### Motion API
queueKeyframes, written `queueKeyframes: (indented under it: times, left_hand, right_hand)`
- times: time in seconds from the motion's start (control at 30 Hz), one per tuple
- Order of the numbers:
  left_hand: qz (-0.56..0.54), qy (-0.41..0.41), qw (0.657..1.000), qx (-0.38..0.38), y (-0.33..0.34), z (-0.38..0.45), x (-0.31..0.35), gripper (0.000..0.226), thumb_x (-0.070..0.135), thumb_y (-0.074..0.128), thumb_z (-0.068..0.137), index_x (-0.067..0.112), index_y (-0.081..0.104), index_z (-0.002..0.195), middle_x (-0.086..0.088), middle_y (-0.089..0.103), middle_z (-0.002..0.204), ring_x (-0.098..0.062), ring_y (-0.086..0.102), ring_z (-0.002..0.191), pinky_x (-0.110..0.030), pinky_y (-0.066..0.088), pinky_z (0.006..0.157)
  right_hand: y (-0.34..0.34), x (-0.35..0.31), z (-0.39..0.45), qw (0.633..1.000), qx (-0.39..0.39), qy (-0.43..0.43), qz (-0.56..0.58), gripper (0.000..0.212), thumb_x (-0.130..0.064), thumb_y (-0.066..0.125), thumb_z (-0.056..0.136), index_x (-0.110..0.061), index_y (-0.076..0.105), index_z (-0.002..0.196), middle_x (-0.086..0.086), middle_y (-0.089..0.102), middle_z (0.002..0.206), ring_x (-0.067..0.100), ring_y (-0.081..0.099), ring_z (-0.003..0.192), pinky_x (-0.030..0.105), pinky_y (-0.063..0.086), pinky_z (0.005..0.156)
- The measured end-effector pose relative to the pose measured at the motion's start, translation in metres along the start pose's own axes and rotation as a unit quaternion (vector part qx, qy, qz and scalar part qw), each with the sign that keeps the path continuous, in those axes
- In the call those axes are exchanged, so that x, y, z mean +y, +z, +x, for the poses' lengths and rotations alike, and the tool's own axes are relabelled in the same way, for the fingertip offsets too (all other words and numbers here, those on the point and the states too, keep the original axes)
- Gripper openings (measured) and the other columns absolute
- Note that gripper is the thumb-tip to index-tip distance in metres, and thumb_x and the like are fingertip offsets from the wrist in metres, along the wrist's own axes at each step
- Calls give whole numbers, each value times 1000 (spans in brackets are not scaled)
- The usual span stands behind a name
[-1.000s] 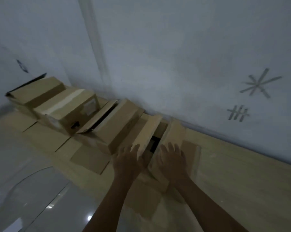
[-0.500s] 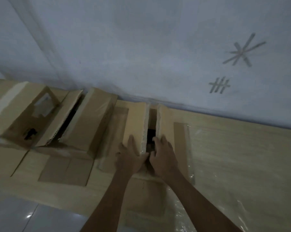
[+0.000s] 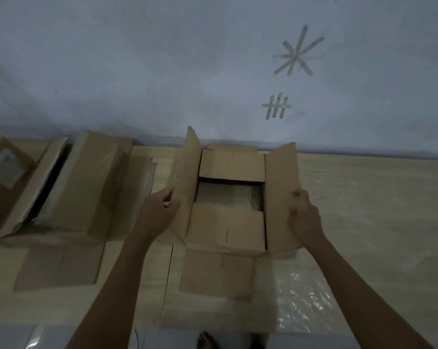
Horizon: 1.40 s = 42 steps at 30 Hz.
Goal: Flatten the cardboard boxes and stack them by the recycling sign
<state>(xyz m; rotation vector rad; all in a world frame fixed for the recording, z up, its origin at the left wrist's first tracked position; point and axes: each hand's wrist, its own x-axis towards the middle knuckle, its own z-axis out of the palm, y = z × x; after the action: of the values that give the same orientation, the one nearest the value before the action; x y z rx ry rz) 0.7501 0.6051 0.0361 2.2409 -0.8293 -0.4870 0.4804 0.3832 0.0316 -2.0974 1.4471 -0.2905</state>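
A brown cardboard box (image 3: 231, 167) stands against the wall in front of me with its top open. My left hand (image 3: 156, 212) grips the left long flap (image 3: 187, 187), which stands nearly upright. My right hand (image 3: 304, 215) grips the right long flap (image 3: 280, 197), folded outward. The two short inner flaps lie inward and leave a gap showing the inside. A second, unflattened box (image 3: 92, 182) lies on its side to the left. Part of a third box (image 3: 4, 177) shows at the far left edge. Tape marks, a star (image 3: 297, 55) and a hash (image 3: 277, 107), are stuck on the wall.
The boxes rest on flat cardboard sheets (image 3: 57, 268) covering the floor along the pale wall (image 3: 137, 71). Clear plastic film (image 3: 298, 295) lies on the sheets to the lower right. Grey floor tiles (image 3: 16, 338) run along the bottom edge, and a bare foot (image 3: 209, 341) shows at the bottom centre.
Both hands have pulled the two long top flaps apart, from almost closed to wide open. My view has swung right and moved closer to this box.
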Motion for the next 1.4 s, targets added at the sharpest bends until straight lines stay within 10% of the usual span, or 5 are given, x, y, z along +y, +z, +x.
queueKeyframes:
  times: [0.3, 0.67, 0.97, 1.13, 1.4]
  left_hand:
    - [355, -12, 934, 31, 41, 2, -18, 68, 18, 56, 95, 25, 29, 157, -18, 37, 156, -37, 47, 134, -51, 46, 99]
    - [294, 31, 937, -186, 99, 19, 5, 84, 95, 32, 73, 46, 32, 141, 19, 26, 149, -33, 6, 143, -75, 21, 108]
    - [118, 141, 983, -15, 80, 1, 5, 73, 77, 74, 64, 29, 67, 119, 10, 63, 129, -8, 41, 136, -66, 26, 114]
    - [152, 231, 959, 60, 53, -14, 13, 55, 71, 71, 70, 27, 72, 103, 14, 70, 88, -2, 49, 77, -43, 52, 86]
    - [182, 65, 961, 199, 22, -58, -3, 42, 52, 87, 68, 29, 73, 100, 8, 73, 92, -24, 64, 83, -36, 53, 71]
  right_hand:
    - [33, 37, 32, 989, -61, 83, -109, 30, -10, 53, 91, -17, 58, 120, 20, 43, 132, 43, 46, 120, 40, 44, 93]
    - [81, -77, 126, 918, -121, -264, -271, 80, -29, 75, 84, -23, 30, 149, 8, 17, 162, 31, 12, 151, 46, 12, 122]
    - [123, -101, 138, 885, -127, -313, -321, 69, 6, 49, 90, -19, 23, 149, 25, 11, 161, 44, 10, 149, 58, 20, 118]
    - [95, -104, 145, 883, -124, -354, -282, 59, 2, 51, 91, -19, 37, 144, 22, 48, 135, 41, 50, 122, 52, 45, 100]
    - [21, -87, 141, 890, -139, -320, -292, 59, 4, 55, 88, -35, 53, 132, 11, 56, 138, 33, 53, 122, 47, 44, 96]
